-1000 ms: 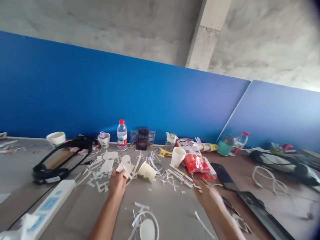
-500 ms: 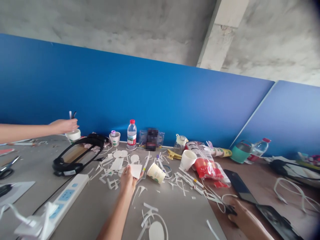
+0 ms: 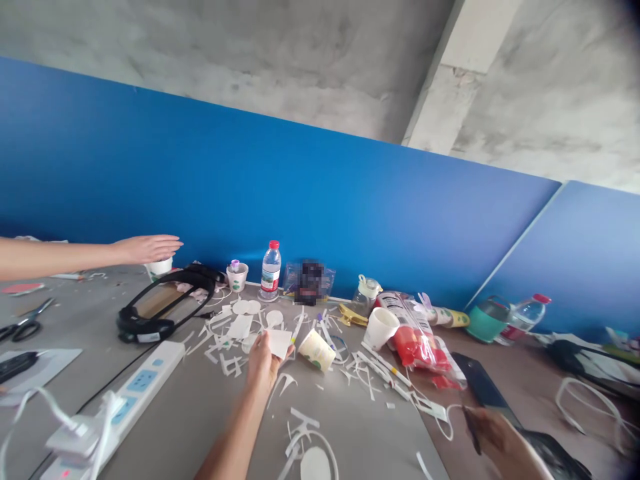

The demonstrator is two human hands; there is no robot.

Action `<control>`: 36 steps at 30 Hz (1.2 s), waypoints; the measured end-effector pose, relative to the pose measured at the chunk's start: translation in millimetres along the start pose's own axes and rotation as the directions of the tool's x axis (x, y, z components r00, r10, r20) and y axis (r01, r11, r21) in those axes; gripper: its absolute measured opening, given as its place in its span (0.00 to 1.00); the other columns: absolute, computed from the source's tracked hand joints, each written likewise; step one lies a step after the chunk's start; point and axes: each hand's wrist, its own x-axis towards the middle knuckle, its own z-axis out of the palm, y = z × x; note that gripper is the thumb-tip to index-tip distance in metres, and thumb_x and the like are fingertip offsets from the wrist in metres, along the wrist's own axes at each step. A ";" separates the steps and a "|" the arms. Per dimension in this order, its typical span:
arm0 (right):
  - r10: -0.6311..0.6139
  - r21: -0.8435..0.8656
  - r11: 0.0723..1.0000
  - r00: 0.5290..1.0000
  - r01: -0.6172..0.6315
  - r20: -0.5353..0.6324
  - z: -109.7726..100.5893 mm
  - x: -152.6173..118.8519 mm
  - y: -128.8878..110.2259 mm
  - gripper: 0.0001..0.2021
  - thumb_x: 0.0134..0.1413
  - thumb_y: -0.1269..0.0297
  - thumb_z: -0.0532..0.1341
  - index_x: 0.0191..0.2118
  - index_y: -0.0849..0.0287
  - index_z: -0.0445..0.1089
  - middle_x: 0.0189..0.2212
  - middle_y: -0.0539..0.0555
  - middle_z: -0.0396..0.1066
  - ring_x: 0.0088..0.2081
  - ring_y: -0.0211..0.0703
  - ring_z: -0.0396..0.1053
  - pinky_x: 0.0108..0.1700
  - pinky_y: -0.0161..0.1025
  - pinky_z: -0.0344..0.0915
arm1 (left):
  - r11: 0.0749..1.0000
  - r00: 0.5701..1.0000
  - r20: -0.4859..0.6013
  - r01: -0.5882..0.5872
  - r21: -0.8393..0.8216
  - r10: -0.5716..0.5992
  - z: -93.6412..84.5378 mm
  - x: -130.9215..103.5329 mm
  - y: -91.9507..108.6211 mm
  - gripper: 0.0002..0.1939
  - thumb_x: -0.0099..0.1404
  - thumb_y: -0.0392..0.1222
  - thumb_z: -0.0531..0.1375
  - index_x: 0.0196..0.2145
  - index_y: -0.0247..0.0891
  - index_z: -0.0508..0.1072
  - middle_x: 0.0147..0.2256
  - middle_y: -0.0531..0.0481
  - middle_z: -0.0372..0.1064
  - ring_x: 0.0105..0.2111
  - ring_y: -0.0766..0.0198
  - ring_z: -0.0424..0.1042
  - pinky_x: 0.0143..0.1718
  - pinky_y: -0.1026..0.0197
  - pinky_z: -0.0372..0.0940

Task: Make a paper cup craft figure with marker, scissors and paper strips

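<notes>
My left hand (image 3: 263,360) pinches a small white paper card (image 3: 280,343) above the grey desk. Cut paper strips and round paper discs (image 3: 241,307) lie around that hand. Just right of the card, a printed paper cup (image 3: 317,351) rests tipped on its side. Farther right, my right hand (image 3: 500,437) is smeared by motion, its fingers around a dark tool (image 3: 473,430), perhaps scissors, too blurred to be sure. Beneath and beyond it lie a dark phone-like slab (image 3: 477,379) and a white cable (image 3: 453,427). A larger cut disc (image 3: 315,465) lies near the front edge.
A co-worker's hand (image 3: 150,248) is over a paper cup (image 3: 160,268) at left. A black headset frame (image 3: 145,327), power strip (image 3: 143,383) and scissors (image 3: 25,323) occupy the left side. Behind stand a water bottle (image 3: 271,272), a white cup (image 3: 381,327) and a red snack bag (image 3: 417,343).
The view has shifted slightly, moving the desk rightward in the picture. My right hand has turned with the dark tool. The co-worker's hand has let go of the pens and flattened over the cup.
</notes>
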 end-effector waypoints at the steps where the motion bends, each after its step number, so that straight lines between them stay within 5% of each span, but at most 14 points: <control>1: 0.046 0.166 0.985 0.997 -0.055 0.056 2.1 -0.9 -14.2 0.14 0.35 0.54 0.65 0.30 0.57 0.71 0.25 0.58 0.76 0.30 0.55 0.74 0.30 0.43 0.70 | 1.000 1.000 0.005 0.005 -0.004 -0.005 1.0 -0.6 0.1 0.05 0.65 0.34 0.54 0.30 0.37 0.66 0.25 0.51 0.72 0.25 0.62 0.75 0.34 0.50 0.73; 3: 0.085 0.397 0.912 0.994 -0.103 0.062 12.6 -2.7 -48.7 0.19 0.39 0.51 0.66 0.37 0.56 0.71 0.34 0.59 0.76 0.36 0.53 0.73 0.34 0.41 0.69 | 1.000 1.000 0.021 0.009 -0.009 -0.009 2.7 -2.1 0.6 0.05 0.65 0.34 0.54 0.31 0.36 0.66 0.26 0.49 0.72 0.26 0.61 0.75 0.35 0.49 0.73; 6: -0.069 0.654 0.750 0.972 -0.099 0.226 45.2 -1.5 -104.2 0.20 0.39 0.50 0.69 0.37 0.56 0.71 0.34 0.59 0.73 0.35 0.50 0.70 0.37 0.41 0.67 | 0.999 0.997 0.072 0.041 -0.014 -0.040 3.3 -4.5 2.8 0.05 0.66 0.35 0.54 0.31 0.35 0.67 0.27 0.45 0.73 0.27 0.59 0.76 0.35 0.46 0.73; 9: -0.207 0.796 0.579 0.912 -0.176 0.353 88.6 1.9 -147.5 0.18 0.41 0.53 0.70 0.38 0.54 0.70 0.34 0.55 0.71 0.34 0.45 0.67 0.38 0.39 0.64 | 0.996 0.988 0.138 0.076 -0.043 -0.069 1.3 -6.6 6.0 0.06 0.66 0.36 0.54 0.32 0.34 0.68 0.29 0.43 0.75 0.29 0.58 0.76 0.36 0.47 0.73; 12: -0.308 0.852 0.409 0.829 -0.327 0.466 128.4 0.8 -174.0 0.27 0.39 0.52 0.72 0.47 0.50 0.68 0.33 0.52 0.70 0.32 0.41 0.66 0.39 0.38 0.62 | 0.995 0.980 0.189 0.082 -0.063 -0.069 -1.1 -8.5 8.4 0.04 0.65 0.36 0.56 0.33 0.34 0.69 0.31 0.43 0.75 0.31 0.58 0.76 0.38 0.48 0.73; 17: -0.448 0.754 0.480 0.613 -0.449 0.650 170.8 -9.6 -188.6 0.22 0.41 0.55 0.72 0.42 0.56 0.70 0.28 0.51 0.71 0.28 0.36 0.64 0.31 0.34 0.56 | 1.000 0.981 0.193 0.029 -0.013 -0.026 -2.7 -11.1 7.3 0.08 0.59 0.26 0.59 0.35 0.36 0.70 0.32 0.46 0.75 0.33 0.60 0.77 0.40 0.51 0.73; 20: -0.434 0.701 0.506 0.554 -0.502 0.711 184.9 -14.7 -181.2 0.20 0.43 0.55 0.71 0.40 0.59 0.69 0.29 0.53 0.72 0.28 0.38 0.67 0.32 0.35 0.57 | 1.000 0.982 0.191 0.005 0.017 -0.008 -1.2 -13.9 5.6 0.10 0.57 0.23 0.59 0.35 0.35 0.71 0.32 0.46 0.76 0.33 0.61 0.77 0.39 0.54 0.74; 24: -0.373 0.656 0.509 0.544 -0.557 0.751 195.6 -18.1 -168.1 0.19 0.44 0.57 0.71 0.38 0.59 0.66 0.31 0.55 0.74 0.30 0.41 0.70 0.34 0.37 0.59 | 0.997 0.985 0.171 -0.005 0.075 -0.008 5.4 -22.2 5.6 0.07 0.58 0.23 0.58 0.32 0.30 0.73 0.30 0.43 0.76 0.30 0.60 0.77 0.33 0.57 0.75; 27: -0.331 0.674 0.512 0.601 -0.533 0.727 200.5 -16.9 -165.6 0.17 0.44 0.59 0.70 0.37 0.57 0.64 0.30 0.53 0.72 0.30 0.38 0.68 0.33 0.34 0.58 | 0.994 0.988 0.155 -0.024 0.104 0.008 9.3 -27.2 5.4 0.06 0.59 0.24 0.58 0.29 0.28 0.73 0.27 0.42 0.76 0.28 0.60 0.77 0.30 0.59 0.75; 32: -0.317 0.739 0.573 0.736 -0.354 0.598 203.1 -10.7 -166.7 0.26 0.42 0.58 0.70 0.49 0.54 0.65 0.35 0.52 0.66 0.35 0.39 0.63 0.33 0.33 0.61 | 0.992 0.981 0.191 -0.048 0.121 0.024 7.5 -27.0 1.9 0.05 0.56 0.25 0.61 0.30 0.31 0.74 0.28 0.46 0.77 0.28 0.61 0.78 0.31 0.62 0.75; 36: -0.394 0.735 0.660 0.762 -0.154 0.514 197.8 -11.6 -170.9 0.30 0.43 0.59 0.68 0.56 0.52 0.65 0.42 0.55 0.64 0.42 0.44 0.62 0.42 0.39 0.65 | 0.996 0.959 0.281 -0.045 0.075 0.022 4.3 -26.0 -1.1 0.07 0.50 0.27 0.66 0.28 0.32 0.74 0.27 0.49 0.77 0.31 0.60 0.78 0.39 0.59 0.74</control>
